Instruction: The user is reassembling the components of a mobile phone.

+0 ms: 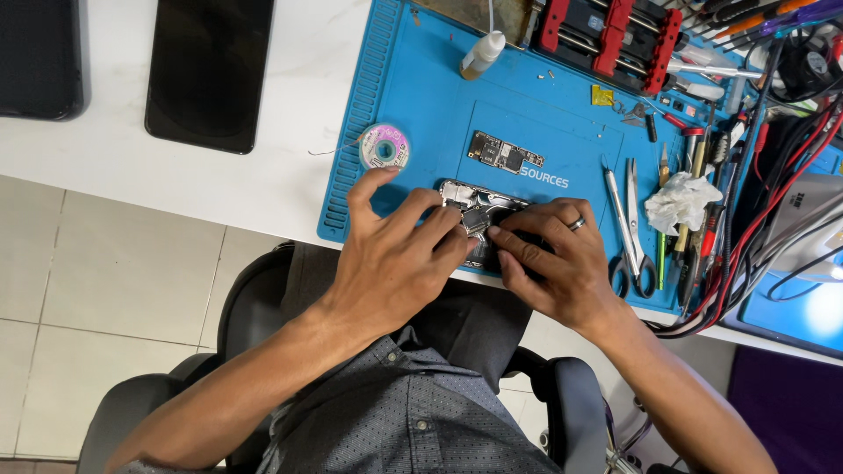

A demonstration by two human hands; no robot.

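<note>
An opened phone body [474, 206] with bare metal insides lies on the blue work mat [421, 96] at the table's near edge. My left hand [395, 254] rests on its left side, fingers curled over the frame. My right hand [549, 254], with a ring on one finger, covers its right side, and the fingertips of both hands meet over a small metal part in the middle. Much of the phone is hidden under my hands. A small circuit board [504, 153] lies on the mat just beyond the phone.
A solder wick spool [384, 146] sits at the mat's left edge, a small white bottle [482, 54] farther back. Tweezers and scissors [634, 228], a crumpled tissue [680, 202] and cables [773, 193] crowd the right. Two dark phones [209, 70] lie on the white table.
</note>
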